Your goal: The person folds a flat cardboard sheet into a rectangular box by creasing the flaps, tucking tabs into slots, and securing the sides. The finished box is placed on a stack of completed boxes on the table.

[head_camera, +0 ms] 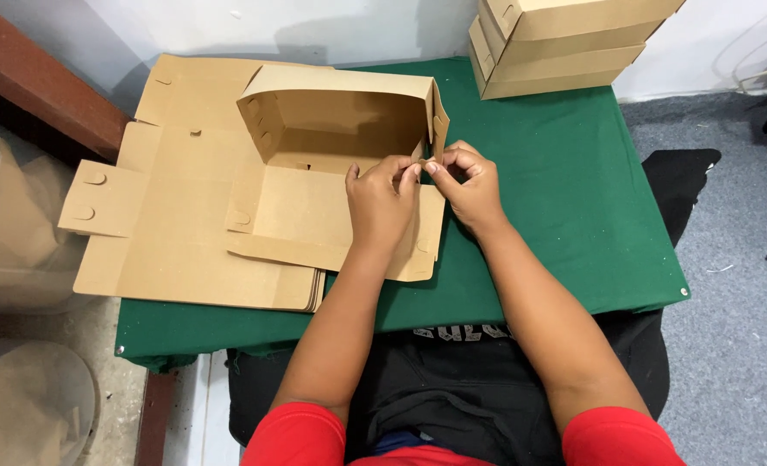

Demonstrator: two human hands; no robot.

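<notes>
- Two hands meet at the right-hand corner of a half-folded cardboard box [331, 164]: the left hand [381, 203] and the right hand [468, 185] both pinch a small tab there, fingertips closed and nearly touching each other.
- That box sits mid-table on the green cloth [573, 216], its back wall and side walls standing, its front flap lying flat under the left hand.
- Left of it, a stack of flat cardboard sheets [176, 250] lies partly beneath the box and hangs over the table's left edge.
- Open green cloth lies to the right of the hands, right out to the table's right edge and front corner.
- Far right corner: a pile of finished boxes [556, 43], well apart from the hands, cut off by the top of the picture.
- Left edge: a clear plastic tub [12, 224] with a blue lid, only partly in view.
- Hard to make out: the tab itself, mostly hidden behind the fingertips, so whether it is in its slot I cannot tell.
</notes>
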